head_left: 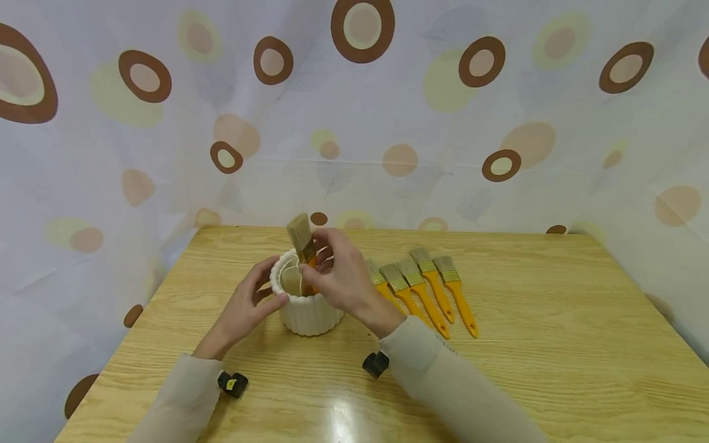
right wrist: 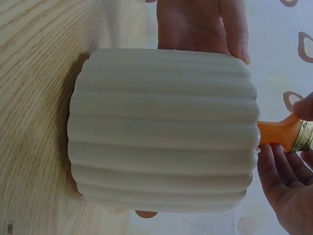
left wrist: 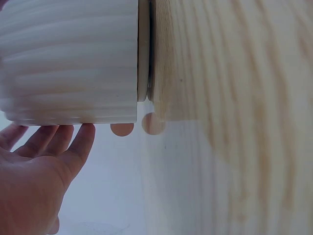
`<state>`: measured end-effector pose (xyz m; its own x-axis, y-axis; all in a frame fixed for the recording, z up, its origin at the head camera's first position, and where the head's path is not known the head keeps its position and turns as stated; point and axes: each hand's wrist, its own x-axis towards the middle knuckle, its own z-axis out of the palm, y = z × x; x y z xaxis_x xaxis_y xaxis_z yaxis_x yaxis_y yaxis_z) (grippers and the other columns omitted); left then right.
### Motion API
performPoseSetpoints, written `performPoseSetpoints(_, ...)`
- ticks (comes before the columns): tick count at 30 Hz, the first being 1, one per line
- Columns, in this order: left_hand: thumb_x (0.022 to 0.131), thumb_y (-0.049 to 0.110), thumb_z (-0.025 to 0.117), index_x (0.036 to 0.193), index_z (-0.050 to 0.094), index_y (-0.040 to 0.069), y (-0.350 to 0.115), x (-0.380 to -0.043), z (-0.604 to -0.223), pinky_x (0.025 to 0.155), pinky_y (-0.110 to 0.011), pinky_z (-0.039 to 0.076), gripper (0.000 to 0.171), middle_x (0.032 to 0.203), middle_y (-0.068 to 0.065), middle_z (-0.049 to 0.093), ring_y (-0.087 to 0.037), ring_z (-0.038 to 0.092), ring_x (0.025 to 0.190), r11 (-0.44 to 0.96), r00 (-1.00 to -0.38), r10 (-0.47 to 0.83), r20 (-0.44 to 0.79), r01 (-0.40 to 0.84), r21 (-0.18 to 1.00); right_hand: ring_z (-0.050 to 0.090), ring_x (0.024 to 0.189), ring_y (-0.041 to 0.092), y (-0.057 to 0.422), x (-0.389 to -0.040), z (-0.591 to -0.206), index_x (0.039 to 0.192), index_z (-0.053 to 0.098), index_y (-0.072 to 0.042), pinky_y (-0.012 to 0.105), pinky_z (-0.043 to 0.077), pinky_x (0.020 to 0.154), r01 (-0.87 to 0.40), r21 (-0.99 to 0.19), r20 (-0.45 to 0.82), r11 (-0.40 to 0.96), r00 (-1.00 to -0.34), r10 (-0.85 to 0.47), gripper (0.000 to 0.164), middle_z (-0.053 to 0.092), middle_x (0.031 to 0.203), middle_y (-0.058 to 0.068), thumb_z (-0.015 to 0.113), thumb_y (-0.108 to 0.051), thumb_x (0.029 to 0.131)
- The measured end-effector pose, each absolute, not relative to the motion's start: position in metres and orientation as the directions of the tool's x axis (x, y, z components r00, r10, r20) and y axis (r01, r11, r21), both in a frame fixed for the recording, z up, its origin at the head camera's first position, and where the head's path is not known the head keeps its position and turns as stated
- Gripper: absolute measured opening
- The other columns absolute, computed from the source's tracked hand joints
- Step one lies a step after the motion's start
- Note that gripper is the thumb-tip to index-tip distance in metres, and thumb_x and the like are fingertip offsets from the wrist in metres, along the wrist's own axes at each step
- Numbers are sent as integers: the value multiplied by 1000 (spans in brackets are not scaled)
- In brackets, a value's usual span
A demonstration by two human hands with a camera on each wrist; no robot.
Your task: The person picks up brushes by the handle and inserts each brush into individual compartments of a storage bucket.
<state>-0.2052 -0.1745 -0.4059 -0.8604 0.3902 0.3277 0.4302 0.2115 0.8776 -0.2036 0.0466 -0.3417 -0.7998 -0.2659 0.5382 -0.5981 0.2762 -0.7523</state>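
A white ribbed pot (head_left: 311, 317) with a scalloped rim and thin dividers inside stands upright on the table. My left hand (head_left: 246, 301) holds it at the left, thumb on the near rim; in the left wrist view the fingertips (left wrist: 84, 134) touch its wall. Between thumb and fingers, my right hand (head_left: 346, 274) pinches a paintbrush (head_left: 301, 237) over the pot, pale bristles up. Its orange handle (right wrist: 274, 132) reaches down behind the rim in the right wrist view, the lower end hidden by the wall.
Several more paintbrushes (head_left: 432, 280) with orange handles lie side by side on the wooden table (head_left: 532, 320), right of the pot, partly behind my right forearm. A patterned cloth (head_left: 376, 197) hangs behind and beside the table.
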Motion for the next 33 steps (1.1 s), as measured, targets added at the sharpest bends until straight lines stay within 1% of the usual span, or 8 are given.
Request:
performPoseSetpoints(4,91,8,63,148,30,11,-174,-205,-406,104,-47,36,66,146,-9,39,-25,38,132,213,-859,391,330,434,876,57,80,14,47,-203,-344,122,53,-6,24,54,72,-610,-735,550,296,-792,-266,44,57,101,3,71,-8,82)
performPoseSetpoints(7,92,9,63,148,30,12,-174,-206,-406,104,-47,36,66,146,-9,38,-24,38,132,217,-859,392,329,434,874,56,80,15,46,-202,-345,121,54,-6,25,53,73,-612,-724,555,318,-790,-258,45,58,101,3,72,-8,81)
performPoseSetpoints(12,92,10,63,149,29,14,-175,-205,-405,105,-51,34,66,146,-8,37,-25,37,132,220,-859,396,324,431,875,55,85,15,45,-200,-350,122,53,-5,28,53,75,-595,-721,537,355,-804,-257,46,57,101,1,73,-10,81)
performPoseSetpoints(16,92,10,63,149,29,14,-175,-205,-406,105,-51,34,66,147,-8,37,-25,37,133,217,-861,397,318,424,879,54,85,14,44,-198,-355,122,53,-8,28,52,74,-591,-713,532,377,-806,-259,46,56,102,0,73,-11,80)
performPoseSetpoints(25,93,9,62,149,29,14,-175,-204,-406,105,-51,34,66,147,-8,36,-25,36,133,207,-859,401,318,423,882,53,80,13,45,-195,-361,121,54,-8,27,51,68,-605,-670,551,431,-793,-259,46,55,100,-1,73,-14,80)
performPoseSetpoints(33,92,9,63,149,30,15,-175,-205,-407,105,-52,33,66,147,-7,37,-25,37,133,202,-858,401,321,424,883,53,81,16,46,-193,-363,121,55,-5,28,52,66,-630,-646,573,431,-774,-271,46,57,100,4,74,-12,79)
